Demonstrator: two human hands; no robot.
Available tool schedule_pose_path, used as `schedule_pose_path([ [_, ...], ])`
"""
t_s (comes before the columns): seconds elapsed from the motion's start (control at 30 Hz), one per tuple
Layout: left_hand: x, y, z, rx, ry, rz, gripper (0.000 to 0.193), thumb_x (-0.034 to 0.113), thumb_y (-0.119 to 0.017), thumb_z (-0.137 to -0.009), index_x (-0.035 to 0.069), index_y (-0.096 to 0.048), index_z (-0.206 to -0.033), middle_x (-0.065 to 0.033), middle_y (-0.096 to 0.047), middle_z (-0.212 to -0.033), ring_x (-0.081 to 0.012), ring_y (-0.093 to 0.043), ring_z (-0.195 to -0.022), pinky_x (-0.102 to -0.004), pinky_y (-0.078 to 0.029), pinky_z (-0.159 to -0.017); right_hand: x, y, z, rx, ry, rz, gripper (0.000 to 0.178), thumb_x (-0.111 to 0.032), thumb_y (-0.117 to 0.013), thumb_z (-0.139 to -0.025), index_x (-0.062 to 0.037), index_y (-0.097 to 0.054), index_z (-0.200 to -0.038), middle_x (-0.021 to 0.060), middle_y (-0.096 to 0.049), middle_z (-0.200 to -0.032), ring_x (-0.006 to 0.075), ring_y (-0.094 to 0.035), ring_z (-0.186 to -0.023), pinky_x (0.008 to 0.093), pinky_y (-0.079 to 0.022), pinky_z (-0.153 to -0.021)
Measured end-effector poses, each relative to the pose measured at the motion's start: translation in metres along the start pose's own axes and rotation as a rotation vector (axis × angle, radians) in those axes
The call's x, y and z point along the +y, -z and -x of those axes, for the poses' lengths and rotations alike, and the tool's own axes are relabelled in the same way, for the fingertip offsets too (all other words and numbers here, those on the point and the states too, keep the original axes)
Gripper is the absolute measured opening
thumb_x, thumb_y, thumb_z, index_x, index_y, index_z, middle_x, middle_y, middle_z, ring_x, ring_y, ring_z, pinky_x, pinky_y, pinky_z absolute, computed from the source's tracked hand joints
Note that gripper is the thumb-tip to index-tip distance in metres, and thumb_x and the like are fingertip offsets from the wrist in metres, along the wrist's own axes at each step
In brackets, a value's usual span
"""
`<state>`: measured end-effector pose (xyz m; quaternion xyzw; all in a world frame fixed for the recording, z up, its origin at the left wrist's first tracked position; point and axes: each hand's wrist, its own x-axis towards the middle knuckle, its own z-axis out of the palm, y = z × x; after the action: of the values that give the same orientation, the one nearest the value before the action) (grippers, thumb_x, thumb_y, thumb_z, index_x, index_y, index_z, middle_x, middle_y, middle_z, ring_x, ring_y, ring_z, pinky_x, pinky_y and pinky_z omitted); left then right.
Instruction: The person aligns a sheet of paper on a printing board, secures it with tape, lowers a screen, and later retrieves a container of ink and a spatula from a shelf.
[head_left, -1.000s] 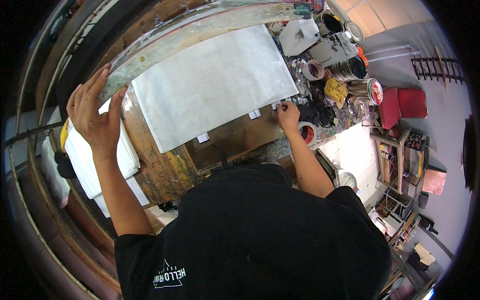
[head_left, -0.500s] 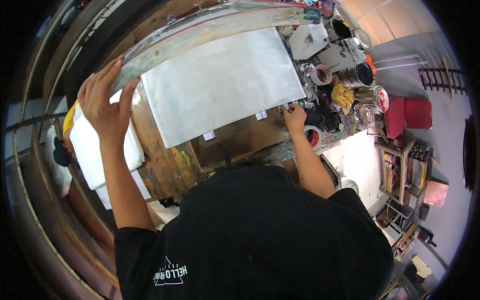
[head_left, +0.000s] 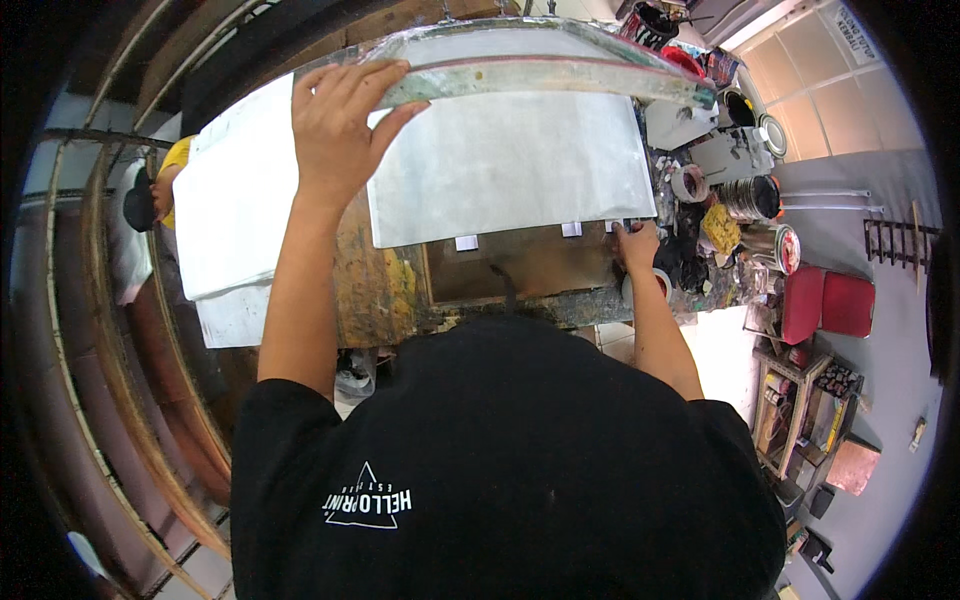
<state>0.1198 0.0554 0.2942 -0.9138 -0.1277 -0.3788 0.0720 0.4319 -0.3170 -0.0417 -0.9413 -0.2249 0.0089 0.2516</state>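
A large white paper sheet [head_left: 510,170] lies on the stained wooden worktable, its near edge beside small white tabs [head_left: 571,229]. Beyond it a screen-printing frame [head_left: 560,78] is tilted up, its paint-stained near bar above the sheet's far part. My left hand [head_left: 345,125] is closed around the left end of that bar, thumb underneath. At the sheet's near right corner my right hand [head_left: 638,245] has its fingers pinched together by a tab; the fingertips are small, but they appear to hold the paper corner.
A stack of white paper [head_left: 235,200] lies to the left. Along the right side stand paint cans [head_left: 750,198], a yellow sponge [head_left: 720,228] and a roll of tape [head_left: 662,284]. A red chair [head_left: 803,305] is farther right. Another person's hand [head_left: 162,190] shows at far left.
The view has shifted, so the table appears farther right and turned. The frame's near bar now covers more of the sheet's far part. Both hands keep their places on frame and corner.
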Motion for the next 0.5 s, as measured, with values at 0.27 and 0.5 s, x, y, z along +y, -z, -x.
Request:
schedule_pose_path([
  [0.27,0.044,0.012,0.065,-0.308,0.165,0.078,0.041,0.034,-0.080,-0.085,0.012,-0.070,-0.119,-0.0066,-0.069,-0.117,-0.0259,-0.062,-0.112,-0.0430,-0.042,-0.101,-0.089,0.099,0.070,-0.284,-0.009,-0.295,0.038,-0.017,-0.073,-0.090,0.0014,-0.056,-0.119,0.0240,-0.069,-0.091,0.0410,-0.069,-0.089,0.0457,-0.053,-0.078],
  [0.5,0.092,-0.049,0.173,-0.646,0.225,0.208,0.045,0.026,-0.081,-0.082,0.012,-0.065,-0.122,-0.0067,-0.061,-0.111,-0.0271,-0.057,-0.106,-0.0444,-0.040,-0.098,-0.083,0.118,0.124,-0.751,0.237,-0.283,0.020,-0.017,-0.071,-0.091,-0.0024,-0.066,-0.104,0.0185,-0.069,-0.094,0.0376,-0.069,-0.087,0.0437,-0.054,-0.077],
])
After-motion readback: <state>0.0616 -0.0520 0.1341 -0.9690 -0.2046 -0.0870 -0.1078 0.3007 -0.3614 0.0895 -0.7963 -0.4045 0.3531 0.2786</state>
